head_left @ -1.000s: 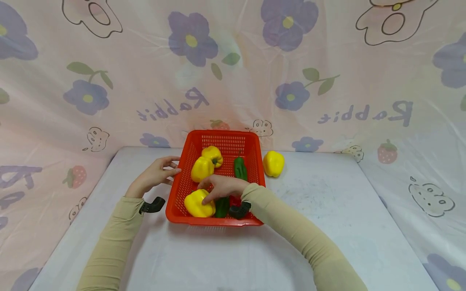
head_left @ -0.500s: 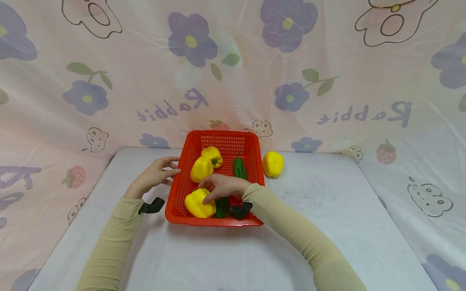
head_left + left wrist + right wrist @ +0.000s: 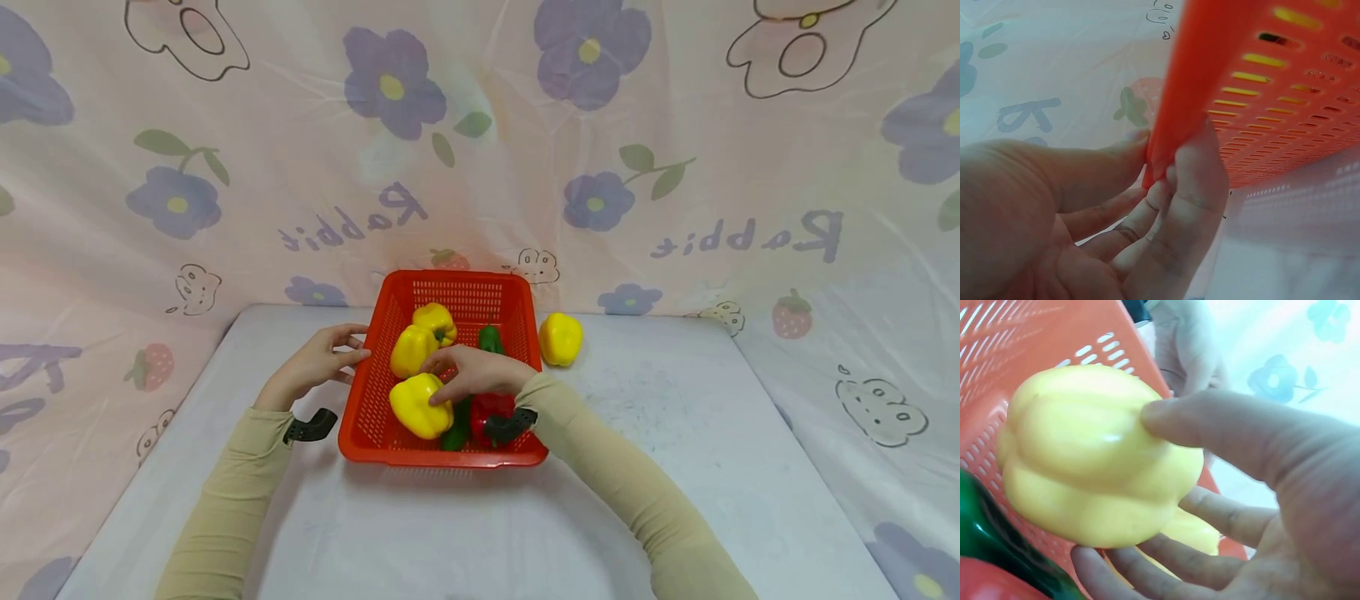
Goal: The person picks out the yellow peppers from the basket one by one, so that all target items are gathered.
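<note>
My right hand (image 3: 480,372) holds a yellow bell pepper (image 3: 420,407) between thumb and fingers, above the near left part of a red plastic basket (image 3: 442,457). In the right wrist view the thumb lies on top of the pepper (image 3: 1094,456) and the fingers come round below it. With thumb and fingers my left hand (image 3: 318,360) pinches the basket's left rim, seen closely as the red rim (image 3: 1188,81) in the left wrist view. Two more yellow bell peppers (image 3: 412,350) lie in the basket, with green peppers (image 3: 491,338) and a red pepper (image 3: 480,417) partly hidden by the right wrist.
Outside the basket, by its right wall, another yellow bell pepper (image 3: 561,339) stands on the white table (image 3: 645,400). A printed curtain (image 3: 480,192) hangs behind and at both sides of the table.
My right hand has lifted the near yellow bell pepper slightly and shifted it up and to the right, uncovering more of the red pepper. The left hand stays at the basket's rim.
</note>
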A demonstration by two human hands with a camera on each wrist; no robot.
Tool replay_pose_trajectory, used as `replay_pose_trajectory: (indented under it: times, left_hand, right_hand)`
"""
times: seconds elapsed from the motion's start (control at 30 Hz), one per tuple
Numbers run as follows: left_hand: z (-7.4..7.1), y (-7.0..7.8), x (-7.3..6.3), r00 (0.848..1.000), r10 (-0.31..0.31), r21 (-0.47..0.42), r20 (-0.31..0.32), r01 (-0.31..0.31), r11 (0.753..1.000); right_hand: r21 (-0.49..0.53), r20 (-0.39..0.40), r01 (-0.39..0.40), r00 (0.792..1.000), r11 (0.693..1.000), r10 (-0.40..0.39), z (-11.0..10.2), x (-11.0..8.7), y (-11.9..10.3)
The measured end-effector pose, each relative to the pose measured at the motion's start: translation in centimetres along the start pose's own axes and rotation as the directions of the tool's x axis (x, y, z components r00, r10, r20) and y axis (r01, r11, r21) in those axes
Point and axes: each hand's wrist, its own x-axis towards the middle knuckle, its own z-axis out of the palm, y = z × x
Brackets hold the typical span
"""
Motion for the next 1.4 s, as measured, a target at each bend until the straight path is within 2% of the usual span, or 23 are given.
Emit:
replay_pose_trajectory:
  times: [0.33, 0.9, 1.27, 1.4]
  left_hand:
    - [-0.1, 0.0, -0.1, 1.000, 0.000, -0.012, -0.009, -0.001, 1.000]
    - [0.1, 0.2, -0.4, 1.000, 0.019, -0.007, -0.008, -0.019, 1.000]
    - [0.1, 0.2, -0.5, 1.000, 0.017, -0.022, 0.002, -0.017, 1.000]
    - [0.1, 0.3, -0.7, 1.000, 0.022, -0.025, 0.004, -0.022, 0.999]
  right_hand:
    - [0.092, -0.043, 0.020, 0.999, 0.996, -0.016, -1.7, -1.3, 0.1]
    - [0.150, -0.137, 0.119, 0.986, 0.981, -0.099, -4.9, -3.8, -0.5]
    - [0.185, -0.197, 0.097, 0.979, 0.978, -0.059, -5.9, -5.2, -0.2]
    - [0.169, -0.221, 0.088, 0.974, 0.982, -0.049, -6.4, -5.8, 0.0]
